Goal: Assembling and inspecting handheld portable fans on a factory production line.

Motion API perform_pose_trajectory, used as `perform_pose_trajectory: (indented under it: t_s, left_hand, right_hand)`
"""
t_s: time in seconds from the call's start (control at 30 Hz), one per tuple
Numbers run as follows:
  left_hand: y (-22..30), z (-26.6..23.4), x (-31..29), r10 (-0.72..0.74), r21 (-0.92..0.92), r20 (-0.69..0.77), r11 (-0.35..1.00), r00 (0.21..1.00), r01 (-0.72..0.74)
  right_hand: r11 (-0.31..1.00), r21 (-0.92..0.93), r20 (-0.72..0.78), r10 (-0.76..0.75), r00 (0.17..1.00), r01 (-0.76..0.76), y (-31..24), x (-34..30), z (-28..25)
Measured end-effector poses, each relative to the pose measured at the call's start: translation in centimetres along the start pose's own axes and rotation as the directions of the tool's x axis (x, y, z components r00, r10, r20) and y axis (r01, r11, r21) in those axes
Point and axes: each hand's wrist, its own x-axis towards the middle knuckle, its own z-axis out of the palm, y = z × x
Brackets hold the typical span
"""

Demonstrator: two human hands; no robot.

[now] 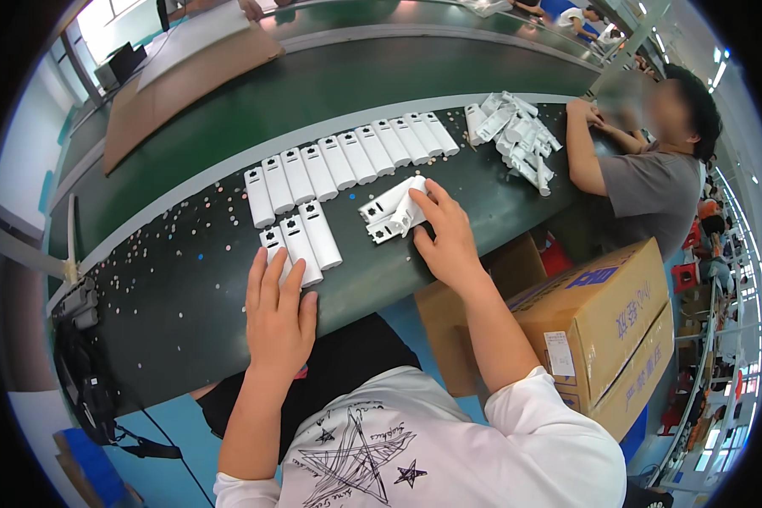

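your left hand rests by the short row of white casings, fingers a little spread, thumb held apart, fingertips at the nearest casing; your right hand reaches over the loose white pieces to the right of that row, thumb and fingers parted at their near end, though whether they pinch one i cannot tell; to handle them well, take one piece by its long sides, hold it level, and use the left fingers lightly so the row isn't nudged askew; the long row lies behind, a jumbled pile beyond to the right; the dark green worktop is dotted with small round bits, cardboard boxes stand at your right near a seated co-worker, and the floor is blue
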Motion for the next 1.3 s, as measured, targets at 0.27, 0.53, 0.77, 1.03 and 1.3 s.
perform_pose_trajectory:
  t_s: [0.27,0.53,0.77,1.03,1.3]
  left_hand:
    - [4.5,2.3,3.9,0.147,-0.077,-0.006,0.986,0.989,-0.147]
    - [4.7,6.3,7.4,0.189,-0.006,0.036,0.982,0.981,-0.189]
    - [2.9,0.8,7.1,-0.098,-0.203,0.02,0.974,0.995,0.1]
    - [1.9,0.6,5.9,-0.321,-0.558,0.174,0.746,0.931,0.362]
    - [3.4,1.6,10.6,-0.234,-0.449,0.316,0.817,0.919,0.362]
  right_hand:
    - [0.993,0.064,-0.078,-0.094,0.993,0.099,-0.3,-0.5,0.2]
    - [0.969,0.173,-0.086,-0.166,0.982,0.179,-0.4,-0.7,-0.3]
    - [0.954,0.246,-0.084,-0.155,0.984,0.171,-0.1,-0.9,-0.8]
    - [0.977,-0.027,-0.002,-0.211,0.977,0.211,-0.7,1.5,1.3]
    - [0.977,0.049,-0.322,0.212,0.923,-0.207,0.1,-0.5,1.2]
